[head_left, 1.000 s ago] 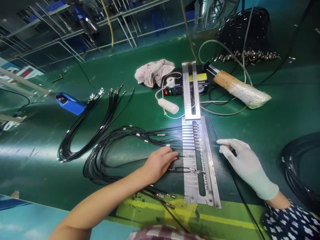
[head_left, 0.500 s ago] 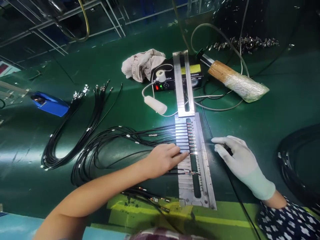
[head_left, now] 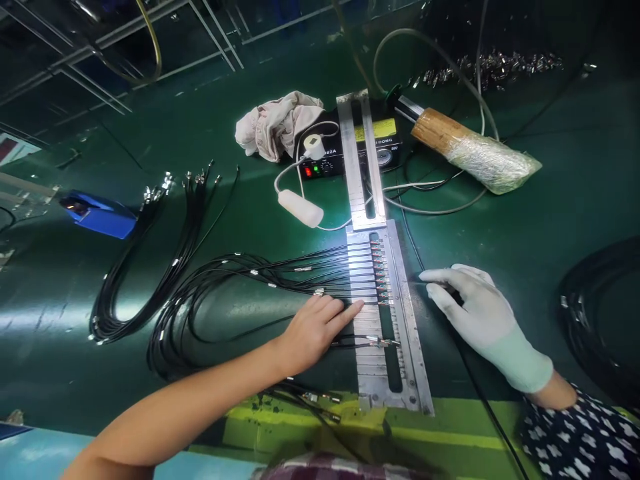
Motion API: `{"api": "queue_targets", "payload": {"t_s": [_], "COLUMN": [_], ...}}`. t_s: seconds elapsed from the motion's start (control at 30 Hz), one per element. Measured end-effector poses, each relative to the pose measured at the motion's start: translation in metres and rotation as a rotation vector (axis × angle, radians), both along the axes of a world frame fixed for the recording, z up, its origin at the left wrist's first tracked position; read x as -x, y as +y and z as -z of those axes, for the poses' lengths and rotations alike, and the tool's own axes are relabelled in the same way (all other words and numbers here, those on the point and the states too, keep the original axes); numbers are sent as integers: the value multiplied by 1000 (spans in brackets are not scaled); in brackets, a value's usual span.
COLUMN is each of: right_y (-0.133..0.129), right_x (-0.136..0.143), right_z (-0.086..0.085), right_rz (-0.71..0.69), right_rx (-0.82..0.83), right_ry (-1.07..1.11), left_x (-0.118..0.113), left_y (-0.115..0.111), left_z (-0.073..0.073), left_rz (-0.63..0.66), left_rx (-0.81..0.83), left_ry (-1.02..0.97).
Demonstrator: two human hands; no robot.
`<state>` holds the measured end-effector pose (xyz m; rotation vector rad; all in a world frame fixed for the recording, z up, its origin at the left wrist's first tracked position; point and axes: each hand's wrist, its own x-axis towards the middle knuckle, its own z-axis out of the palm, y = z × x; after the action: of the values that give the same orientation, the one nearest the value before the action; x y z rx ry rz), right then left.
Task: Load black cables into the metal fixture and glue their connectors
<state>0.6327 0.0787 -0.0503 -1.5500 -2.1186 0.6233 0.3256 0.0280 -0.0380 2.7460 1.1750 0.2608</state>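
My bare left hand (head_left: 313, 330) rests at the left edge of a slotted metal fixture (head_left: 367, 367). Its index finger lies stretched along the fixture beside the lowest of a row of black cables (head_left: 327, 252), while the other fingers are partly curled. The cables lie in the grooves, their stripped ends over the long slot. Lower down, a separate pair of cable ends (head_left: 375, 341) crosses the slot. To the right of the fixture, my gloved right hand (head_left: 475, 320) is closed around a black cord (head_left: 480, 387); the part inside the palm is hidden.
Behind the fixture stand a black control box (head_left: 327, 160), a crumpled cloth (head_left: 283, 127) and a film-wrapped wooden handle (head_left: 465, 147). Bundled cables (head_left: 113, 313) and a blue tool (head_left: 103, 217) lie left. Coiled cable (head_left: 575, 333) sits right; small metal parts (head_left: 490, 70) are scattered behind.
My left hand has drawn back slightly to the left, its index fingertip moving from the slot onto the grooved strip. The right hand keeps its hold. The view has shifted a little.
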Motion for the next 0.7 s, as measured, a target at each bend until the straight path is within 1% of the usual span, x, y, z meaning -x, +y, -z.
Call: {"api": "queue_targets", "payload": {"t_s": [0.07, 0.13, 0.27, 0.33, 0.47, 0.57, 0.63, 0.7], "right_y": [1, 2, 2, 1, 0, 0, 0, 0], "right_x": [1, 1, 2, 1, -1, -1, -1, -1], "right_z": [-1, -2, -6, -7, -5, -4, -3, -4], "right_rz": [-7, -13, -28, -41, -31, -22, -30, -42], "right_rx": [-2, 1, 13, 18, 27, 38, 37, 31], "right_ry": [-2, 7, 33, 32, 36, 39, 34, 29], "left_x": [1, 0, -3, -2, 7, 14, 13, 4], "left_y": [0, 0, -8, -15, -25, -27, -26, -24], "left_z": [-3, -9, -24, -28, -31, -33, -34, -34], "left_rz": [0, -26, -146, -179, -224, -261, -260, -221], "left_rx": [65, 154, 408, 484, 519, 527, 506, 483], "left_ry": [-25, -83, -240, -249, -228, -220, -226, -262]}}
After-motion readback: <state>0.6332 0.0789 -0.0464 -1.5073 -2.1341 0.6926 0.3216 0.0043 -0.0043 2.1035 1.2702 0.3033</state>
